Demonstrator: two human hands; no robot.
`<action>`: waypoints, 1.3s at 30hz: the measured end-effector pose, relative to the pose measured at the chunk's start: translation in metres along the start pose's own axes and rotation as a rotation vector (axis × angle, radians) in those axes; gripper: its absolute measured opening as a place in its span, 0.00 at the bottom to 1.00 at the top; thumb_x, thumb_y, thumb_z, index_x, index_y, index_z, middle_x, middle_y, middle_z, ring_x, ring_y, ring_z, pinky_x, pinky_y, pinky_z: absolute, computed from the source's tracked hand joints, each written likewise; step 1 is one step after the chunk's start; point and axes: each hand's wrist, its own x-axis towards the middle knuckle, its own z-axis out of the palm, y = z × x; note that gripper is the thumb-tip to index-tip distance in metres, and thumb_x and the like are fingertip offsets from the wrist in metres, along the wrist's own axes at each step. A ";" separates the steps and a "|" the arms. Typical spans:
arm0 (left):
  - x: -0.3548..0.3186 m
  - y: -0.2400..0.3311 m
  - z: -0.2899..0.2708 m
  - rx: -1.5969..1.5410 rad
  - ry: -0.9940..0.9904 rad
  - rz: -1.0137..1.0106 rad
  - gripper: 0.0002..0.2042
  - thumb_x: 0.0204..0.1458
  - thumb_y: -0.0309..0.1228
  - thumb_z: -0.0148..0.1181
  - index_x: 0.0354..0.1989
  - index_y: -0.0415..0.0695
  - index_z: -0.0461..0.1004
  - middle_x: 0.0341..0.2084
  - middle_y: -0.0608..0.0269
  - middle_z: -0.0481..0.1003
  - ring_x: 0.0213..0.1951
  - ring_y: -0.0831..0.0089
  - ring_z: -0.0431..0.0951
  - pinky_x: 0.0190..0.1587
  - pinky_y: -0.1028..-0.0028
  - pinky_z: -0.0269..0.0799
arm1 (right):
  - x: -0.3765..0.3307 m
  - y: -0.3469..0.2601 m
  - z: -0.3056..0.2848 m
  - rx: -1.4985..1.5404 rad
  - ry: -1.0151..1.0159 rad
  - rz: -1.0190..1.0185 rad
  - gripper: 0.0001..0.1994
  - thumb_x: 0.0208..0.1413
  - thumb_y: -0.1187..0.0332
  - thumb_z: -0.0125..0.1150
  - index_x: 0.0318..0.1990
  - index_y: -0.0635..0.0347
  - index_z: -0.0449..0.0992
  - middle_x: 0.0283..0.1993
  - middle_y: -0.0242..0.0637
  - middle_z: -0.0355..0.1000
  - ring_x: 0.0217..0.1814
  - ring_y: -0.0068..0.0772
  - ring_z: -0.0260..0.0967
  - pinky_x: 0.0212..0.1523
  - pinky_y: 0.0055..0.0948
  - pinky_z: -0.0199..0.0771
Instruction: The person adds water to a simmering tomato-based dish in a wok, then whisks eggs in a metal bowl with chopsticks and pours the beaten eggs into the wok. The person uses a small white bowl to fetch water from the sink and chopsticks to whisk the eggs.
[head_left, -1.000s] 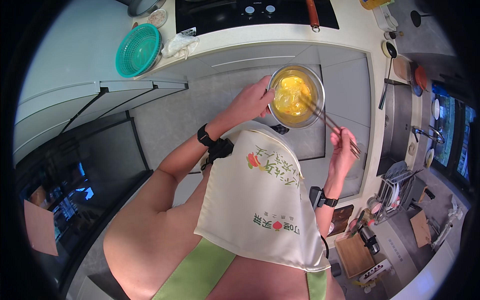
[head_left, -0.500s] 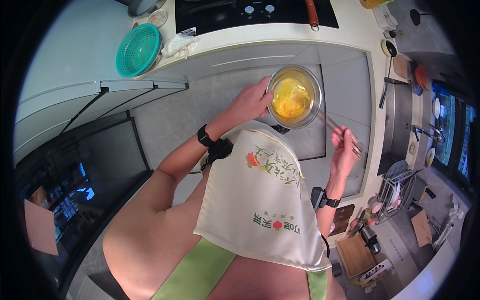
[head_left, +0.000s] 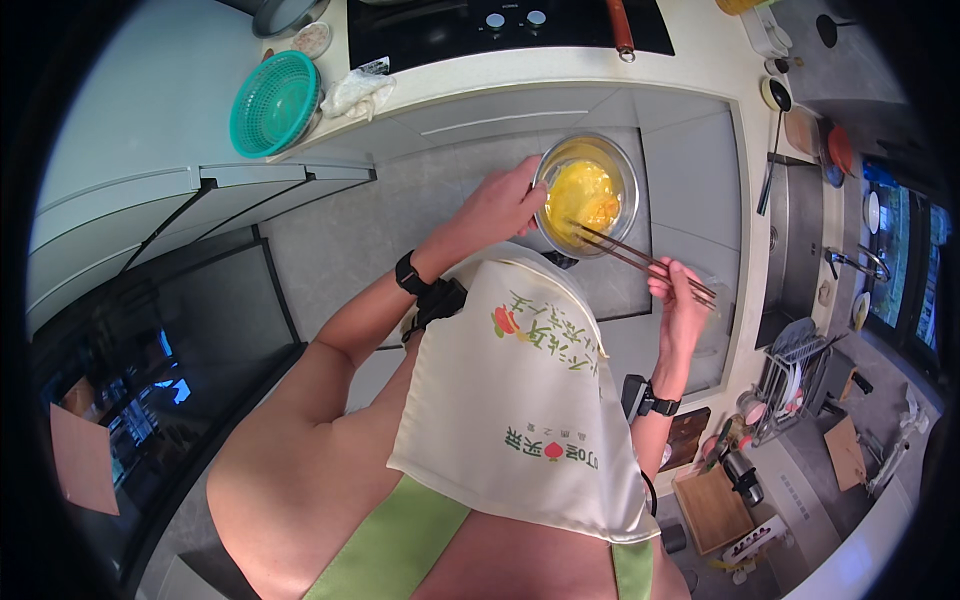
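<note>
My left hand grips the rim of a round metal bowl, thumb over the edge, holding it up in front of my apron. Inside lies partly mixed yellow egg, with a more orange patch at the right. A pair of dark chopsticks is pinched in my right hand, to the lower right of the bowl. Their tips dip into the egg near the bowl's lower side.
Ahead is a counter with a black cooktop and a red-handled pan. A green basket and a white cloth sit at its left. To the right are a sink, a ladle and a dish rack.
The chopsticks have swung from the bowl's right edge, where they were blurred, to tips down in the egg. The egg has shifted; the left hand stays on the rim.
</note>
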 end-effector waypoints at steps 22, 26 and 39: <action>0.000 -0.005 -0.001 0.025 0.011 0.008 0.17 0.69 0.34 0.47 0.58 0.35 0.65 0.19 0.55 0.77 0.19 0.68 0.78 0.26 0.68 0.76 | 0.008 0.001 -0.002 -0.044 -0.035 0.021 0.13 0.68 0.70 0.62 0.51 0.75 0.79 0.44 0.50 0.82 0.38 0.29 0.82 0.41 0.22 0.84; 0.001 -0.006 -0.001 0.013 0.008 -0.012 0.17 0.68 0.34 0.47 0.58 0.34 0.64 0.19 0.55 0.77 0.19 0.69 0.78 0.26 0.68 0.76 | 0.012 0.007 -0.007 0.021 -0.036 0.018 0.13 0.68 0.70 0.62 0.51 0.74 0.79 0.44 0.50 0.82 0.36 0.28 0.82 0.40 0.22 0.84; 0.002 -0.004 0.002 0.032 -0.011 -0.007 0.17 0.68 0.33 0.47 0.59 0.36 0.64 0.21 0.55 0.77 0.20 0.68 0.79 0.27 0.67 0.77 | 0.012 0.002 -0.008 -0.131 -0.103 0.125 0.15 0.68 0.69 0.62 0.54 0.74 0.77 0.48 0.49 0.81 0.41 0.30 0.82 0.44 0.22 0.85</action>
